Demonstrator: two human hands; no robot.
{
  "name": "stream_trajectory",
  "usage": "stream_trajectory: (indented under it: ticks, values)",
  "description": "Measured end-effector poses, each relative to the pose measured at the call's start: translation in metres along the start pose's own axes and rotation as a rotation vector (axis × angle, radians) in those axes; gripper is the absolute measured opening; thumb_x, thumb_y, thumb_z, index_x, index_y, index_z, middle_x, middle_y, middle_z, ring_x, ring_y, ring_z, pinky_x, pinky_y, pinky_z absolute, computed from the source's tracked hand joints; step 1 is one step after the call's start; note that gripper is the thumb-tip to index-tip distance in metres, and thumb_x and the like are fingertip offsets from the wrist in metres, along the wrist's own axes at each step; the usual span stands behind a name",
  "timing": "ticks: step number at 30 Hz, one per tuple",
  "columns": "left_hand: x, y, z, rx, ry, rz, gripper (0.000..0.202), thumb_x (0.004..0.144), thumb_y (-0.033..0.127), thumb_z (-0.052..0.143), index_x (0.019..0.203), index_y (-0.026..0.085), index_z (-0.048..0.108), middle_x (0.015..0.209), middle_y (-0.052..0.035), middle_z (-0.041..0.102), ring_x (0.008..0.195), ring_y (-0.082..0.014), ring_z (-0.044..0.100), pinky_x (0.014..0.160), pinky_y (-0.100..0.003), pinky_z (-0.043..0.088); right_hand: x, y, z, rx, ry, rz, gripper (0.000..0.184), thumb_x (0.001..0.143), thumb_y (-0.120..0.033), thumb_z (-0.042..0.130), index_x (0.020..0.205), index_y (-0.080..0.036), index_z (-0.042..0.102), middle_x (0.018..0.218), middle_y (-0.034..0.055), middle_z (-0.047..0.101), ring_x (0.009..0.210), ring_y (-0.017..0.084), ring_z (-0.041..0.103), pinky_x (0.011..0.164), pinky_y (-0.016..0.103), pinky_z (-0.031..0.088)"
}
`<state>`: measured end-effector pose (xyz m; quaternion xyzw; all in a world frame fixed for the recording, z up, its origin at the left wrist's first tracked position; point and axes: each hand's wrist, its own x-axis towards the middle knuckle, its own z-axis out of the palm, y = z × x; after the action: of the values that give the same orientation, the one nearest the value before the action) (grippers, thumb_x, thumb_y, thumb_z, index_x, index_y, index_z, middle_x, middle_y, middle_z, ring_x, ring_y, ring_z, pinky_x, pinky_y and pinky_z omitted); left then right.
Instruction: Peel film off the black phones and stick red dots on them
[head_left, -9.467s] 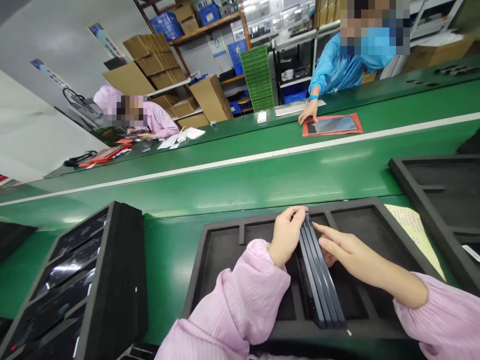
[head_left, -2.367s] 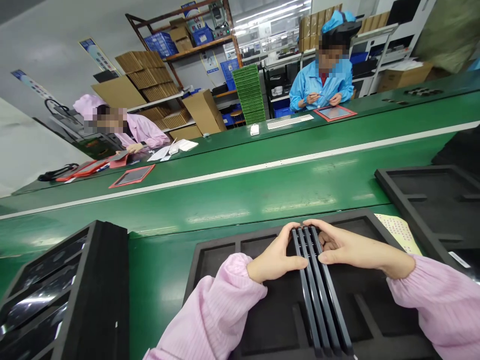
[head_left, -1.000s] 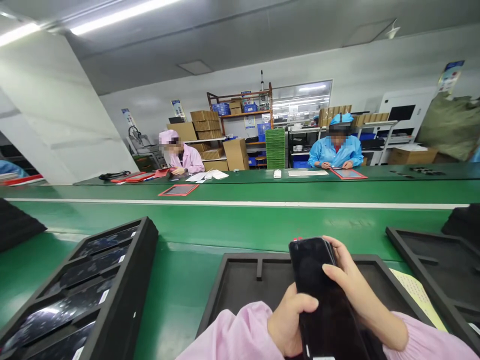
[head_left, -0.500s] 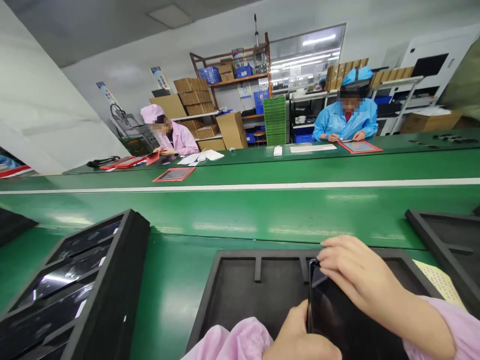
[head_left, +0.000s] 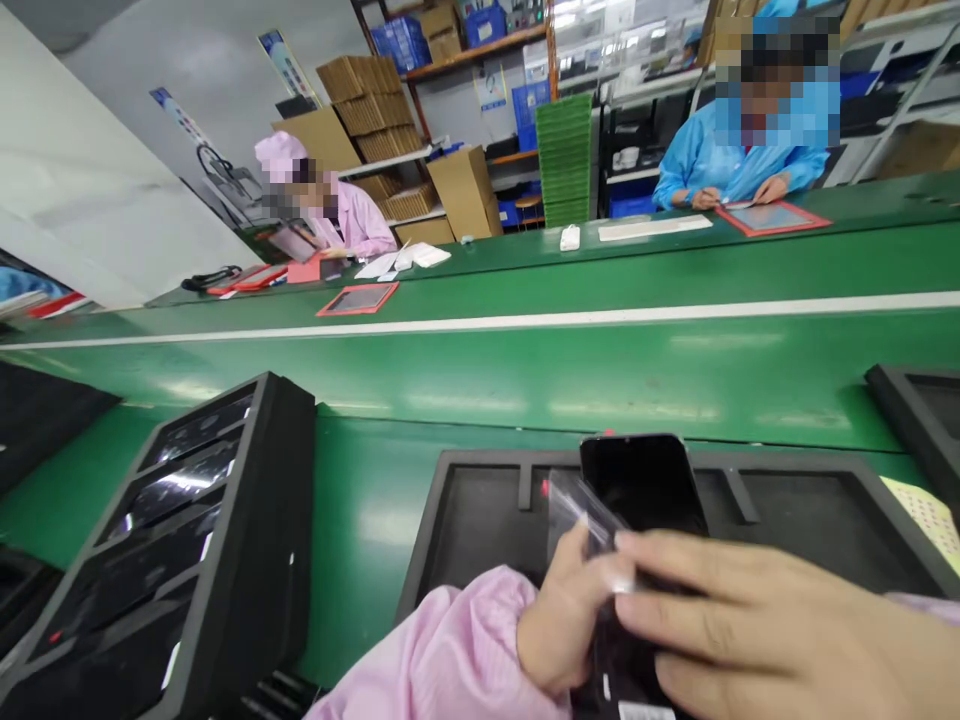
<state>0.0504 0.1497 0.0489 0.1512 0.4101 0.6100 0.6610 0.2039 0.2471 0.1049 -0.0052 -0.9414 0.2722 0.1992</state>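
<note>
A black phone (head_left: 637, 480), screen up, lies over the black foam tray (head_left: 480, 470) in front of me; my right hand covers much of its lower half. At its left edge a clear plastic film (head_left: 568, 505) with a small red tab stands up. My left hand (head_left: 562, 610), in a pink sleeve, pinches this film between thumb and fingers. Above the phone, my right hand (head_left: 750, 620) is stretched out with fingers slightly apart, its fingertips touching or very near the film and my left thumb. Below the hands a white label (head_left: 645, 711) shows.
To the left stands a stack of black trays (head_left: 289, 500) holding several dark phones. Another tray (head_left: 915, 400) and a yellow sheet (head_left: 922, 515) are at right. Across the green bench (head_left: 480, 370), two co-workers sit handling red-framed items.
My right hand has come down from the phone's top edge to its middle. The left hand now holds up a clear film, and the phone lies flatter. The view has tilted down.
</note>
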Motion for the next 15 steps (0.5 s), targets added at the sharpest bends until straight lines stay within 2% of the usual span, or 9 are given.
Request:
stream_trajectory:
  ticks: [3, 5, 7, 10, 13, 15]
  values:
    - [0.004, -0.004, 0.001, -0.073, 0.028, -0.001, 0.040, 0.062, 0.040, 0.074, 0.093, 0.017, 0.063, 0.084, -0.0043, 0.066, 0.084, -0.0222, 0.060, 0.077, -0.031, 0.042, -0.001, 0.014, 0.001, -0.124, 0.038, -0.087, 0.039, 0.080, -0.011, 0.048, 0.109, -0.032, 0.064, 0.128, 0.0015, 0.053, 0.124, 0.024, 0.042, 0.103, 0.041, 0.038]
    - [0.006, -0.006, 0.001, -0.099, 0.030, -0.039, 0.041, 0.062, 0.039, 0.072, 0.093, 0.016, 0.061, 0.082, -0.0037, 0.065, 0.081, -0.0213, 0.059, 0.074, -0.031, 0.041, 0.001, 0.026, 0.002, -0.230, 0.110, -0.082, 0.024, 0.083, -0.014, 0.050, 0.093, -0.027, 0.066, 0.130, 0.0055, 0.052, 0.125, 0.028, 0.040, 0.097, 0.048, 0.040]
    - [0.007, -0.006, 0.000, -0.083, 0.068, -0.065, 0.034, 0.061, 0.036, 0.069, 0.088, 0.015, 0.062, 0.075, -0.0014, 0.063, 0.075, -0.0185, 0.058, 0.071, -0.029, 0.040, 0.005, 0.034, 0.006, -0.287, 0.188, -0.029, 0.015, 0.088, -0.023, 0.053, 0.079, -0.025, 0.064, 0.122, 0.0070, 0.055, 0.119, 0.030, 0.044, 0.091, 0.048, 0.043]
    - [0.008, -0.005, 0.000, -0.067, 0.068, -0.047, 0.032, 0.061, 0.030, 0.067, 0.089, 0.016, 0.062, 0.077, -0.0003, 0.063, 0.078, -0.0180, 0.057, 0.076, -0.029, 0.040, 0.010, 0.038, 0.013, -0.320, 0.307, 0.086, 0.029, 0.091, -0.032, 0.050, 0.065, -0.023, 0.058, 0.103, 0.0066, 0.058, 0.102, 0.026, 0.052, 0.084, 0.044, 0.044]
    - [0.009, -0.005, 0.000, -0.100, 0.054, -0.057, 0.038, 0.060, 0.030, 0.067, 0.095, 0.017, 0.062, 0.086, -0.0016, 0.065, 0.089, -0.0213, 0.058, 0.084, -0.032, 0.040, 0.014, 0.037, 0.019, -0.322, 0.367, 0.163, 0.035, 0.092, -0.033, 0.047, 0.060, -0.022, 0.053, 0.093, 0.0068, 0.057, 0.094, 0.024, 0.054, 0.080, 0.041, 0.045]
    - [0.009, -0.005, 0.000, -0.119, 0.096, -0.093, 0.038, 0.058, 0.033, 0.068, 0.091, 0.017, 0.061, 0.082, -0.0014, 0.065, 0.088, -0.0223, 0.059, 0.083, -0.033, 0.041, 0.014, 0.037, 0.020, -0.259, 0.399, 0.228, 0.036, 0.093, -0.035, 0.044, 0.061, -0.022, 0.054, 0.092, 0.0075, 0.056, 0.095, 0.025, 0.053, 0.079, 0.041, 0.045]
